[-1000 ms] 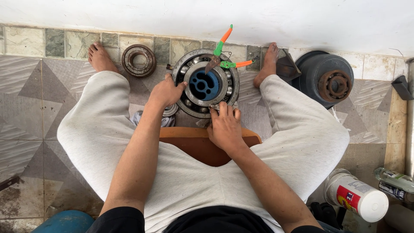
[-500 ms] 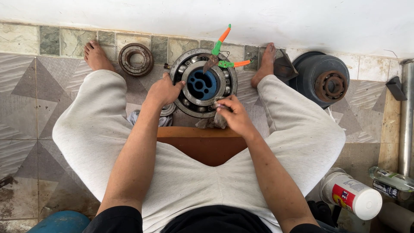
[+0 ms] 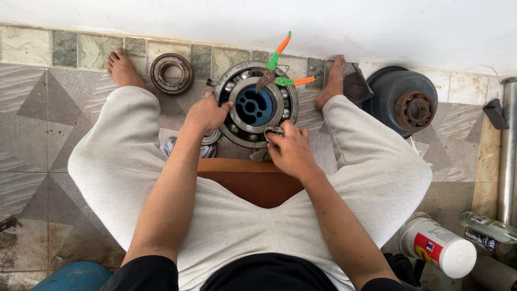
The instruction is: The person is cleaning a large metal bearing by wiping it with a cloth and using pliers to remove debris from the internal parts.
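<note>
While left hand (image 3: 207,114) grips large bearing (image 3: 256,105) rim; right hand (image 3: 291,151) pinches small part (image 3: 273,131).

Drum (image 3: 405,102), tub (image 3: 437,245), small bearing (image 3: 171,73).

Grey patterned floor tiles (image 3: 48,124) meet a white wall (image 3: 377,27) above a stone-tile skirting (image 3: 81,48)

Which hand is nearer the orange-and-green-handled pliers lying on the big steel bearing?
Right. The right hand sits at the bearing's lower rim, below the pliers; the left hand grips its left rim, farther off.
</note>
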